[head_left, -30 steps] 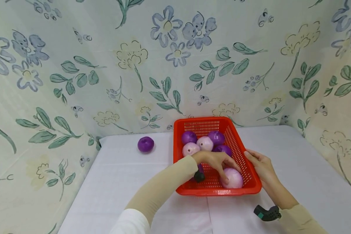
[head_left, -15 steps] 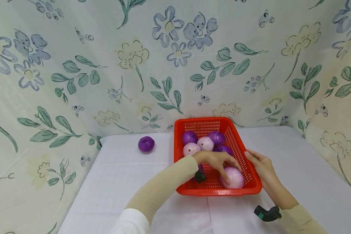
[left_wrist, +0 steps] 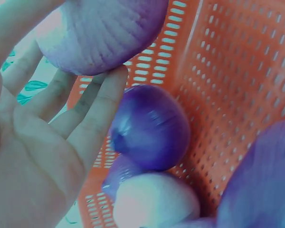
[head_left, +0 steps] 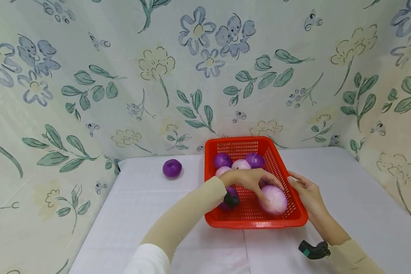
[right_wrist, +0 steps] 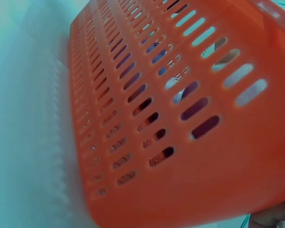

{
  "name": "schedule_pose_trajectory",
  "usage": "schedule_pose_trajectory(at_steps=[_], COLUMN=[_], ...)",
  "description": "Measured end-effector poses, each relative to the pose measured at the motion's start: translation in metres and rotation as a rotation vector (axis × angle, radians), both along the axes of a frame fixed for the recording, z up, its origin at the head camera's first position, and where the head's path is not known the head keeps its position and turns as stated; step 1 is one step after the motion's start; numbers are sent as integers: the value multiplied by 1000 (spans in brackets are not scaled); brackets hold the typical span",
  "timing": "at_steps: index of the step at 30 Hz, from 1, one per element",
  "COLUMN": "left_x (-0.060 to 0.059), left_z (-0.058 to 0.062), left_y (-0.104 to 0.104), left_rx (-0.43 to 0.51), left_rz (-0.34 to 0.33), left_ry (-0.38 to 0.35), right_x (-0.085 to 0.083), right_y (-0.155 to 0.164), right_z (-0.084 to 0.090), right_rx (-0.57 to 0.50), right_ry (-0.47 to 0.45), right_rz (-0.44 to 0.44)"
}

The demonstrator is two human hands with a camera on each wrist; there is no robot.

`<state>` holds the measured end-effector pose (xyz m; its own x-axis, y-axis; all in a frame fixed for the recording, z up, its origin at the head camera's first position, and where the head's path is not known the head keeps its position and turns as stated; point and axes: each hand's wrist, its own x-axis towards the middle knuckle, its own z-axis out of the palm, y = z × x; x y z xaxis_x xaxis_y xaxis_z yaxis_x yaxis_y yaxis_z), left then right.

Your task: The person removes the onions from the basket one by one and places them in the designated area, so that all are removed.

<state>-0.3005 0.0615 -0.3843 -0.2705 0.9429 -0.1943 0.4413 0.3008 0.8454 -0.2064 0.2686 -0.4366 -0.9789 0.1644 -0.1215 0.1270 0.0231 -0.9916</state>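
My left hand (head_left: 251,180) reaches into the red plastic basket (head_left: 257,224) and holds a large pale purple onion (head_left: 275,200) between thumb and fingers. In the left wrist view that onion (left_wrist: 104,33) is at the top, above a dark purple onion (left_wrist: 154,128) and a whitish one (left_wrist: 154,202). My right hand (head_left: 306,192) grips the basket's right rim, its thumb over the edge. The right wrist view is filled by the slotted outer wall (right_wrist: 218,175), with a bit of the hand (right_wrist: 273,216) at the lower right corner.
More onions sit in the basket: a purple one (head_left: 222,160) and another (head_left: 254,160) at the back, a pale one (head_left: 241,164) between them. A single purple onion (head_left: 172,168) lies on the white tablecloth (head_left: 150,205) to the left. Behind stands a floral curtain (head_left: 123,95).
My left hand has lifted the pale onion slightly, up and away from the basket's front wall. A purple onion beneath the left wrist shows more. My right hand stays on the rim.
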Motion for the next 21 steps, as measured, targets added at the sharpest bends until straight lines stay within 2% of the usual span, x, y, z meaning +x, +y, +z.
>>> schedule_pose_trajectory(at_steps=[6,10,17,21], left_x=[-4,-8,-14,-21], left_z=[12,16,24,24], left_y=[-14,-26,-53,-70], left_rx=[34,100,246,307], left_rz=[74,119,295,387], left_ry=[54,83,84,110], right_x=[2,1,0,0], right_y=[0,0,0,0], right_z=[-1,0,-2,-1], right_rx=[13,-4,-38,-53], right_ry=[3,17,33,30], right_rz=[1,5,0,0])
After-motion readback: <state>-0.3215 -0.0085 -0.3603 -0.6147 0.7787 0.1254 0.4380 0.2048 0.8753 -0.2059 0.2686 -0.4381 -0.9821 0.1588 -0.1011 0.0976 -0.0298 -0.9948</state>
